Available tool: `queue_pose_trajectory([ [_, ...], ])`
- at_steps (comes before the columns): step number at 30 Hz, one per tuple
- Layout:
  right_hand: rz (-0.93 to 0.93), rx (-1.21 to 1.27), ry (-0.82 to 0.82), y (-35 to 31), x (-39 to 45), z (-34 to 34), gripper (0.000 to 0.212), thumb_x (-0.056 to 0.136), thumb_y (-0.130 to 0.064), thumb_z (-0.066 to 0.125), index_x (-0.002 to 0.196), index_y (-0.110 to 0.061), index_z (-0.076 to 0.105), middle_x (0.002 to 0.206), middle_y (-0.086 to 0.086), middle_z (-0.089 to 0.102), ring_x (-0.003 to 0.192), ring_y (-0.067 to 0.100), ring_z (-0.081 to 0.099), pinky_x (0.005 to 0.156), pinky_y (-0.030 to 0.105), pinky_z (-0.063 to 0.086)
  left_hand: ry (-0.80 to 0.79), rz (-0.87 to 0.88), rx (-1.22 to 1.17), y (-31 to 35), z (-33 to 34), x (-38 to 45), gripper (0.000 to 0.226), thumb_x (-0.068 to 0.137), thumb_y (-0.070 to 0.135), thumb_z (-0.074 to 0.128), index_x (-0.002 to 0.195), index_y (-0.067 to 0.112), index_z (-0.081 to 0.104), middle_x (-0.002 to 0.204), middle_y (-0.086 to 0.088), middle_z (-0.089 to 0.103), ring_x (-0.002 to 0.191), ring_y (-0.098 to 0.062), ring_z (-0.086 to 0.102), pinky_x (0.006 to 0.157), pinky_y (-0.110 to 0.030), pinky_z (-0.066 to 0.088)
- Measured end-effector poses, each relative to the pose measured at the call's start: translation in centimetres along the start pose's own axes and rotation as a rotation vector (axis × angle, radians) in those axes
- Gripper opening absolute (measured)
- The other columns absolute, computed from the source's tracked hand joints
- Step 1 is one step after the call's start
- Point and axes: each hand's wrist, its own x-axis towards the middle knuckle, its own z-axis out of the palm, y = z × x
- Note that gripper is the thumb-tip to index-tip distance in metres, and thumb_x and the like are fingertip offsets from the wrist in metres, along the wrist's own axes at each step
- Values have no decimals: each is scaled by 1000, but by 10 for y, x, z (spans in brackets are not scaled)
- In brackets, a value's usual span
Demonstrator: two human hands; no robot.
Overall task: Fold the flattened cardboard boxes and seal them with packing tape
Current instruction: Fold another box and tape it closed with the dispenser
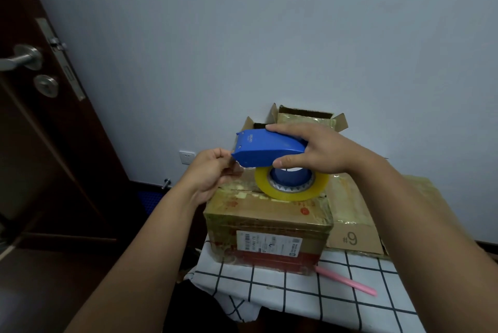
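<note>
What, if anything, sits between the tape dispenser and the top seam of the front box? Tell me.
Nothing visible. The right hand holds the tape dispenser just above the box, the tape roll near its top seam. The left hand pinches at the dispenser's front end, off to the side.

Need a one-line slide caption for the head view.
Right hand holds blue tape dispenser above cardboard box; left hand pinches at its front end.
</note>
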Motion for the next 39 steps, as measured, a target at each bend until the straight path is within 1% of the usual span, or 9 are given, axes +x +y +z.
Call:
queue_pose_trajectory([
  [3, 0, 56, 14, 0, -2, -3, 80, 71, -83, 57, 143, -54, 37, 127, -8, 59, 110, 18, 57, 98, 46, 47, 18, 3, 18, 8, -5, -3, 19, 100, 4, 48, 84, 4, 57, 73, -13, 64, 70, -20, 67, 62, -24, 58],
  [7, 0, 0, -25, -10, 5, -12, 73, 76, -67, 65, 142, -51, 40, 124, -17, 56, 109, 14, 56, 99, 39, 45, 26, -26, 70, 13, -9, -3, 17, 99, -2, 46, 90, 3, 58, 75, -13, 65, 71, -19, 67, 63, -26, 58],
  [12, 26, 13, -63, -10, 9, -20, 68, 79, -57, 71, 141, -52, 43, 110, -34, 46, 99, 1, 54, 86, 24, 39, 89, -67, -8, 14, -28, 0, 8, 99, 4, 52, 91, 4, 55, 65, -8, 60, 65, -14, 65, 66, -31, 61],
  [14, 29, 12, -70, -10, 9, -22, 66, 79, -56, 72, 139, -53, 44, 111, -29, 49, 99, -1, 53, 84, 23, 38, 84, -80, -29, 12, -35, 0, 10, 99, 5, 52, 89, 4, 54, 59, -6, 60, 62, -14, 67, 67, -33, 62],
  [19, 34, -24, -124, -16, 12, -26, 67, 79, -57, 71, 140, -53, 44, 120, -14, 54, 101, 10, 56, 88, 27, 42, 56, -96, -47, 11, -41, -1, 8, 100, 4, 50, 94, 2, 54, 54, -4, 62, 63, -16, 71, 65, -32, 62],
  [25, 34, -75, -184, -22, 16, -26, 69, 80, -57, 70, 143, -50, 42, 126, -15, 52, 108, 14, 54, 92, 28, 40, 72, -99, -36, 8, -57, -4, 17, 100, 3, 48, 83, 5, 52, 55, -6, 56, 55, -13, 68, 65, -32, 61],
  [31, 12, -128, -224, -23, 23, -19, 70, 78, -61, 70, 142, -49, 44, 125, -16, 52, 109, 14, 54, 100, 37, 43, 99, -124, 42, -3, -64, -5, 15, 99, 7, 52, 84, 7, 54, 61, -7, 57, 64, -16, 68, 63, -30, 61],
  [35, 11, -153, -255, -27, 29, -10, 69, 79, -61, 70, 142, -49, 44, 124, -17, 52, 106, 12, 54, 98, 35, 43, 119, -147, 56, -15, -66, -8, 14, 100, 8, 51, 87, 7, 54, 67, -8, 55, 74, -21, 65, 60, -28, 60],
  [39, 3, -187, -268, -32, 34, -6, 69, 79, -61, 69, 142, -49, 44, 120, -17, 53, 100, 9, 53, 91, 31, 41, 125, -158, 27, -22, -69, -8, 13, 100, 9, 51, 88, 7, 54, 68, -7, 55, 73, -21, 69, 60, -28, 60],
])
